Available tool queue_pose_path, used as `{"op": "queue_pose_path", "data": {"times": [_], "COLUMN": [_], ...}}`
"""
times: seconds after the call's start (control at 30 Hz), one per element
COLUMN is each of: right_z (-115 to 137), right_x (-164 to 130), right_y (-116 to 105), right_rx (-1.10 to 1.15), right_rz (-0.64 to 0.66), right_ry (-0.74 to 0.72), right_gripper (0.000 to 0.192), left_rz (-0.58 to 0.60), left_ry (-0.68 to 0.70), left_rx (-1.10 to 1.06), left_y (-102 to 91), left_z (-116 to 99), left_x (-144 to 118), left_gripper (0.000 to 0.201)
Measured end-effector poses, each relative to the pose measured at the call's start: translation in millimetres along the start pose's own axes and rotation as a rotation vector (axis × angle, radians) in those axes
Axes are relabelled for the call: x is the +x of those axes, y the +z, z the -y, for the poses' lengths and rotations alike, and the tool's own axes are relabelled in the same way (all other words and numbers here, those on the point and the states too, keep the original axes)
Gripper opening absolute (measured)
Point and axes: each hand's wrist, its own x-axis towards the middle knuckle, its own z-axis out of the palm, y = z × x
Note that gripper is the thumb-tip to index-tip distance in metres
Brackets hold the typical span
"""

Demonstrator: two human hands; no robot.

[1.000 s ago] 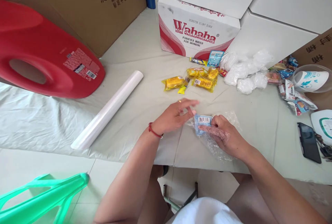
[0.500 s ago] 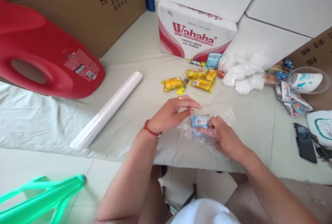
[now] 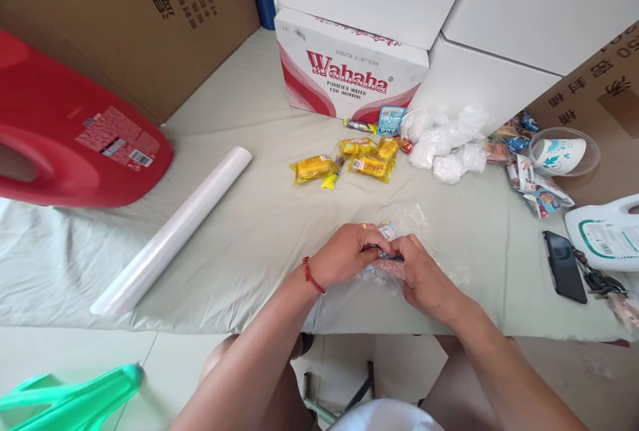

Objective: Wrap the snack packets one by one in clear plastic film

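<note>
My left hand (image 3: 347, 255) and my right hand (image 3: 422, 275) meet near the table's front edge, both closed on a small blue snack packet (image 3: 385, 230) wrapped in clear plastic film (image 3: 424, 231). Most of the packet is hidden under my fingers; only a corner with a barcode shows. The film spreads out to the right of my hands on the pale table cover (image 3: 249, 231). A red string bracelet is on my left wrist.
A roll of clear film (image 3: 172, 231) lies to the left. Yellow snack packs (image 3: 349, 161) and white wrapped bundles (image 3: 442, 142) lie behind my hands. A Wahaha box (image 3: 349, 72), a red jug (image 3: 64, 145), a phone (image 3: 564, 266), a white jug (image 3: 604, 235) and a bowl (image 3: 564, 151) surround them.
My left hand, open above the table before, has come down and closed on the packet beside my right hand. The camera view has shifted so the table contents sit further left.
</note>
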Motion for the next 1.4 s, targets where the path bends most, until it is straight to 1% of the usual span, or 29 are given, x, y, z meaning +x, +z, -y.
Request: {"op": "queue_pose_path", "data": {"times": [0.07,0.1,0.17,0.27,0.3,0.37,0.43,0.5,0.57,0.6,0.7,0.77,0.83,0.93,1.0,1.07,1.17,1.23,1.27,1.33,1.4], "right_z": [-3,-4,-6,-6,-5,-2,2,8,16,20,30,33,31,20,9,-2,-17,-24,-26,-28,-28], "right_x": [-16,-26,-49,-79,-85,-90,-85,-76,-68,-65,-62,-58,-48,-21,-2,15,31,38,41,47,50], "right_y": [-5,-7,-8,4,12,28,42,48,45,41,24,12,2,-9,-14,-15,-9,-2,2,8,13], "right_rx": [0.077,0.113,0.151,0.069,0.025,-0.043,-0.075,-0.081,-0.081,-0.083,-0.107,-0.120,-0.140,-0.189,-0.196,-0.166,-0.072,-0.009,0.015,0.036,0.026], "right_rz": [-0.057,-0.081,-0.111,-0.132,-0.149,-0.210,-0.301,-0.384,-0.440,-0.460,-0.494,-0.474,-0.445,-0.412,-0.357,-0.274,-0.175,-0.126,-0.102,-0.057,-0.031], "right_ry": [-0.054,-0.053,0.012,0.144,0.182,0.257,0.331,0.370,0.350,0.323,0.213,0.111,0.007,-0.092,-0.138,-0.136,-0.054,-0.016,0.000,0.036,0.089], "right_gripper": [0.044,0.045,0.046,0.073,0.077,0.070,0.061,0.044,0.022,0.019,0.030,0.040,0.046,0.042,0.038,0.036,0.035,0.032,0.031,0.028,0.027], "left_rz": [0.007,0.014,0.045,0.097,0.106,0.113,0.103,0.086,0.076,0.073,0.065,0.062,0.061,0.071,0.086,0.087,0.106,0.128,0.136,0.132,0.102], "left_ry": [0.005,0.002,-0.013,-0.029,-0.031,-0.044,-0.082,-0.130,-0.170,-0.188,-0.215,-0.214,-0.210,-0.159,-0.118,-0.134,-0.177,-0.174,-0.172,-0.194,-0.253], "left_rx": [0.029,0.046,0.069,0.080,0.075,0.052,0.024,0.009,0.008,0.009,0.008,0.010,0.026,0.085,0.134,0.198,0.287,0.288,0.261,0.163,0.051], "left_y": [-0.1,-0.5,-2.1,-5.6,-6.8,-8.6,-9.6,-9.7,-9.3,-9.0,-8.2,-8.0,-8.0,-8.7,-9.3,-9.4,-7.7,-6.5,-6.5,-9.4,-17.1], "left_z": [3,4,4,0,-3,-7,-10,-12,-13,-14,-15,-16,-18,-19,-18,-17,-16,-15,-15,-15,-14], "left_x": [-1,-1,-3,-5,-6,-7,-8,-9,-11,-12,-15,-18,-20,-21,-22,-22,-22,-23,-24,-28,-35], "left_gripper": [0.025,0.025,0.025,0.020,0.023,0.037,0.049,0.058,0.064,0.066,0.072,0.075,0.077,0.078,0.073,0.063,0.041,0.025,0.020,0.020,0.025]}}
